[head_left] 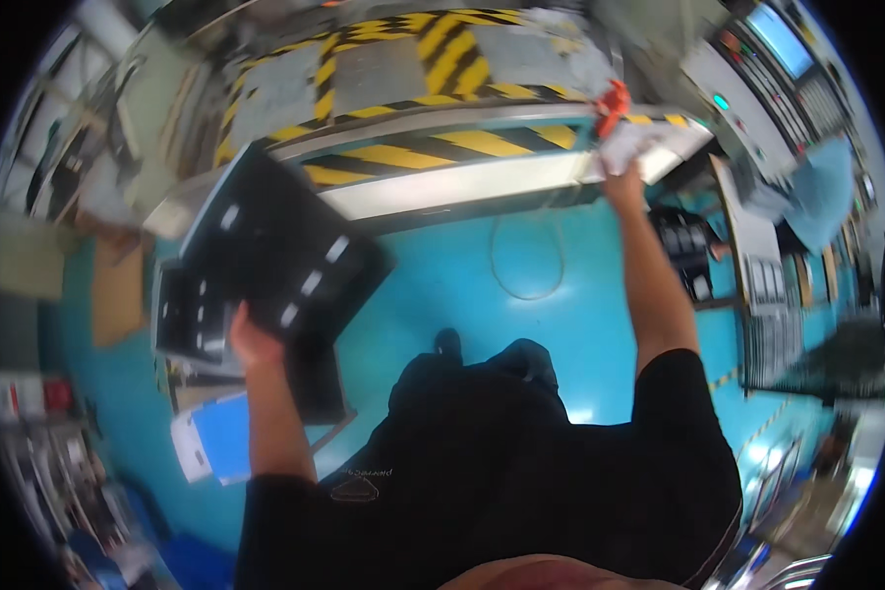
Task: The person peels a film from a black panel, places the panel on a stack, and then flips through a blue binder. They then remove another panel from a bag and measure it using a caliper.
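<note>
At the left, a large black panel-like piece (275,231) with several white rectangular spots hangs tilted in front of the machine. My left hand (256,339) grips its lower side, thumb up against the black surface; the other fingers are hidden. My right arm is stretched forward to the machine's front edge. There my right hand (623,179) is closed on a crumpled white cloth or paper (627,146), blurred by motion. Just beyond it is an orange-red object (613,106), whose kind I cannot make out; whether my hand touches it is unclear.
Ahead stands a machine bed (383,74) with yellow-and-black striped edges. A thin hose loop (528,295) hangs before it. Another black piece (187,310) and a blue-and-white box (224,441) are at left. A control panel (742,88) and a rack (767,285) stand at right.
</note>
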Demonstrator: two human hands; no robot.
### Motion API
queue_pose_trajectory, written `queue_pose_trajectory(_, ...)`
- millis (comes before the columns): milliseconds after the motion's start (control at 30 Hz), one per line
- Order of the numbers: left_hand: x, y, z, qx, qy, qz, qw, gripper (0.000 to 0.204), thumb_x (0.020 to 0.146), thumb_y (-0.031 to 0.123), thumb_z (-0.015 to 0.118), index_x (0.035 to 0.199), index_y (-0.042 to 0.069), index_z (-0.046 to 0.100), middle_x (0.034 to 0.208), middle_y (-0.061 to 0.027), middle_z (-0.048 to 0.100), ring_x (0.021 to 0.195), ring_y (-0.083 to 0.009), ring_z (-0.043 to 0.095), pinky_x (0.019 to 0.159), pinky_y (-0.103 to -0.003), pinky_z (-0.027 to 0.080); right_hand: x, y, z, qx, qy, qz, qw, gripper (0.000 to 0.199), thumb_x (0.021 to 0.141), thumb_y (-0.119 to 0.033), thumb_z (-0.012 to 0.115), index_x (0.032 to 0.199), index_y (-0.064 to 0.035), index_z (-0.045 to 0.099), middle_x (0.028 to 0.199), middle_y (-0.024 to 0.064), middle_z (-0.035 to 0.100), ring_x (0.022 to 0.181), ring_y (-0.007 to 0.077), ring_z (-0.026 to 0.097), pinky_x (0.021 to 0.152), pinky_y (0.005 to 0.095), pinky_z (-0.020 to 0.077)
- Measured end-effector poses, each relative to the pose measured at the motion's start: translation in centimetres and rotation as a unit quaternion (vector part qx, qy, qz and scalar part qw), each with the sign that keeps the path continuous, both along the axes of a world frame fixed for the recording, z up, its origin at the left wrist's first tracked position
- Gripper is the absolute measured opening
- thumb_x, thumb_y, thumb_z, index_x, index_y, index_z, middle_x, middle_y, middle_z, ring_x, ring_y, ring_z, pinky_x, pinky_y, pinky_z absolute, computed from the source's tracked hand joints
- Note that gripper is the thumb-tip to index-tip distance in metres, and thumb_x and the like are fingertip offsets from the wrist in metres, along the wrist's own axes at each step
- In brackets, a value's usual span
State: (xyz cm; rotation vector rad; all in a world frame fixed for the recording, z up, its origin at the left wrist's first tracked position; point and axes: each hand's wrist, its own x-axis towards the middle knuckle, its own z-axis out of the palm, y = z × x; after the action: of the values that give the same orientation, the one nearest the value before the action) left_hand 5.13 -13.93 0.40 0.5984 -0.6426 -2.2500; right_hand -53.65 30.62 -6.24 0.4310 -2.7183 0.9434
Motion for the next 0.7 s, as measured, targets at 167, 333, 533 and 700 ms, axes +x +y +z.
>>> queue_pose_trajectory(167, -4.9, 0.8, 3.9, -0.091, -0.113, 0.133, 0.981, 0.057, 0.079, 0.001, 0.053, 0.136, 0.000, 0.048, 0.128, -0.0161, 0.061, 0.122, -0.0329, 0.057, 0.107, -0.045, 0.044, -12.4, -3.6, 5.7, 0.171, 0.098, 0.106, 0.975, 0.051, 0.094, -0.050, 0.057, 0.124, -0.0086, 0.060, 0.113, 0.0141, 0.064, 0.106, 0.0308, 0.061, 0.097, 0.0447, 0.0421)
queue_pose_trajectory(333, -8.3, 5.5, 5.9, -0.070, -0.012, 0.103, 0.992, 0.067, 0.073, -0.005, 0.046, 0.139, 0.003, 0.046, 0.133, -0.0149, 0.057, 0.121, -0.0339, 0.057, 0.107, -0.047, 0.043, -3.7, -8.5, 15.0, -0.258, -0.187, 0.365, 0.875, 0.052, 0.103, -0.050, 0.045, 0.121, -0.0032, 0.060, 0.099, 0.0062, 0.071, 0.068, 0.0099, 0.059, 0.064, 0.0251, 0.0471)
queue_pose_trajectory(533, -14.3, 10.4, 6.1, -0.090, -0.039, 0.116, 0.988, 0.071, 0.074, -0.010, 0.042, 0.142, 0.009, 0.044, 0.135, -0.0122, 0.055, 0.125, -0.0316, 0.054, 0.108, -0.046, 0.042, 11.3, -14.2, 18.9, -0.039, -0.193, 0.512, 0.836, 0.041, 0.093, -0.036, 0.064, 0.118, -0.0037, 0.059, 0.097, 0.0211, 0.069, 0.088, 0.0361, 0.069, 0.077, 0.0433, 0.0527)
queue_pose_trajectory(700, -16.1, 12.2, 6.4, -0.144, 0.016, 0.074, 0.987, 0.066, 0.081, -0.011, 0.045, 0.143, 0.009, 0.043, 0.138, -0.0107, 0.053, 0.127, -0.0303, 0.052, 0.109, -0.044, 0.041, 14.0, -18.2, 21.1, -0.014, -0.227, 0.519, 0.824, 0.041, 0.094, -0.030, 0.063, 0.122, -0.0015, 0.056, 0.106, 0.0228, 0.067, 0.095, 0.0342, 0.067, 0.082, 0.0404, 0.0520)
